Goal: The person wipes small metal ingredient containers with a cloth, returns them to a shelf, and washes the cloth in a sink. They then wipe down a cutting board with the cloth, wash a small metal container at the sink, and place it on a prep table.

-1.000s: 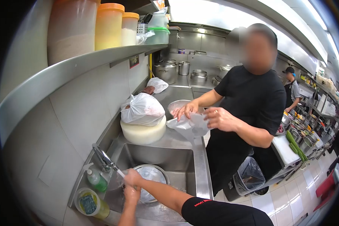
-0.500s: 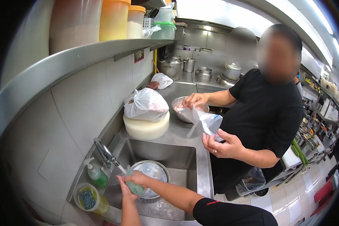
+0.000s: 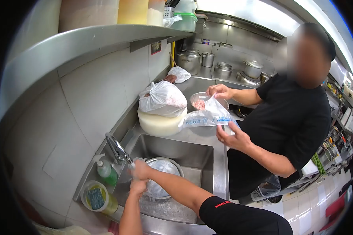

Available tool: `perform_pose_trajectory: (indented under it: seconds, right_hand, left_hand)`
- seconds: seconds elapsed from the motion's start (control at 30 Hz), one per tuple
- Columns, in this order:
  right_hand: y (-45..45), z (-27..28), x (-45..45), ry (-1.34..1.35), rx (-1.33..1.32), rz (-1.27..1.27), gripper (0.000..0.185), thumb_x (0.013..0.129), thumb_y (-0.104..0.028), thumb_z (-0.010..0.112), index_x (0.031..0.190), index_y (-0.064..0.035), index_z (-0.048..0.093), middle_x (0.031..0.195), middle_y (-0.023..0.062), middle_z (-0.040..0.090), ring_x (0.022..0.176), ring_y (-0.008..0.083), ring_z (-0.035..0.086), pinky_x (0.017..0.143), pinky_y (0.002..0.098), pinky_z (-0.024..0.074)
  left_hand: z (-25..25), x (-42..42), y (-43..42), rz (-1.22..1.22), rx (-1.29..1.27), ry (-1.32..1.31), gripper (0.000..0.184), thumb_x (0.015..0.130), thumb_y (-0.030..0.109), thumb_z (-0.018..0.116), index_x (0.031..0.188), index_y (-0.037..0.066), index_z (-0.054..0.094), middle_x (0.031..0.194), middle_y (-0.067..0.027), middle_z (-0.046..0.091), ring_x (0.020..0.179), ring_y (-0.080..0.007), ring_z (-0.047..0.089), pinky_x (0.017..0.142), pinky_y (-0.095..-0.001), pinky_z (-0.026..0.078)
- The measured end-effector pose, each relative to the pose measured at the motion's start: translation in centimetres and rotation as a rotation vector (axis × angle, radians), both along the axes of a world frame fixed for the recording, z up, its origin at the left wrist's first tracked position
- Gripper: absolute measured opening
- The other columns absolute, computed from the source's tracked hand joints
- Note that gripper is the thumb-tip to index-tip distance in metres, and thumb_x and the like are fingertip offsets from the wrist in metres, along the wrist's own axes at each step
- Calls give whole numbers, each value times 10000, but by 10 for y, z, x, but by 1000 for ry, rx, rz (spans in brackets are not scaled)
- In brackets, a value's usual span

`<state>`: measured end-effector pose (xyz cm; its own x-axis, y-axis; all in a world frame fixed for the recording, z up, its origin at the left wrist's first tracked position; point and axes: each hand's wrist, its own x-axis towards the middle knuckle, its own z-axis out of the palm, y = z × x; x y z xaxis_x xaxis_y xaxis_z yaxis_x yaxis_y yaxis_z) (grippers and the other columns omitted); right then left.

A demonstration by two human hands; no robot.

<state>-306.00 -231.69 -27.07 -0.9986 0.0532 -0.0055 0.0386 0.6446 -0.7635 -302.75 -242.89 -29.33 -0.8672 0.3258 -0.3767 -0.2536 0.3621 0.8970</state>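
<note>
Under the running faucet (image 3: 117, 149), my right hand (image 3: 141, 169) is blurred and closed around something that I cannot make out. My left hand (image 3: 138, 185) comes up from below and meets it, its fingers closed and mostly hidden. Both are over the left side of the steel sink (image 3: 202, 158). Just right of them, a round metal bowl (image 3: 180, 168) sits in the sink with a clear plastic bag (image 3: 161, 186) in it. A pump bottle of green soap (image 3: 107, 172) stands left of the faucet, near a tub (image 3: 111, 204) with a dark green sponge (image 3: 95, 197).
A co-worker (image 3: 298, 117) stands right of the sink, holding a white plastic bag (image 3: 211, 114) beside a bowl of meat (image 3: 199, 104). A filled bag (image 3: 162, 98) rests on a thick round white block (image 3: 161, 124) behind the sink. A steel shelf (image 3: 86, 41) juts out at upper left.
The green scrubber seen in my hands half a second ago is now hidden as they close together. The co-worker's bag has spread out wider. The view has shifted, moving the scene rightward.
</note>
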Motion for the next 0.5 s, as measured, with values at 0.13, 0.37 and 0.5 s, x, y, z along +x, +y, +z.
perform_pose_trajectory:
  seconds: [0.13,0.37,0.5]
  right_hand:
    - [-11,-33,9,34,-101,-211,456,830,-445,658,903,3,702,865,260,684,877,386,676,808,442,517]
    - [-28,-21,35,159,-518,-179,861,679,-493,827,1282,-5,453,1096,173,635,1023,287,614,918,376,476]
    - [16,-46,9,-202,-779,-352,512,851,-193,674,1277,33,504,1070,187,638,986,291,623,863,421,509]
  left_hand:
    - [-58,-21,-3,-370,-327,619,490,835,296,663,1260,69,575,1209,-208,627,1103,-369,611,885,-439,498]
    - [-6,-23,-15,-152,-296,415,579,832,333,645,1316,52,496,1221,-268,602,1136,-420,577,930,-473,472]
    - [-2,14,-19,-152,-205,599,741,795,286,740,1403,51,386,1215,-241,608,1042,-395,642,892,-448,507]
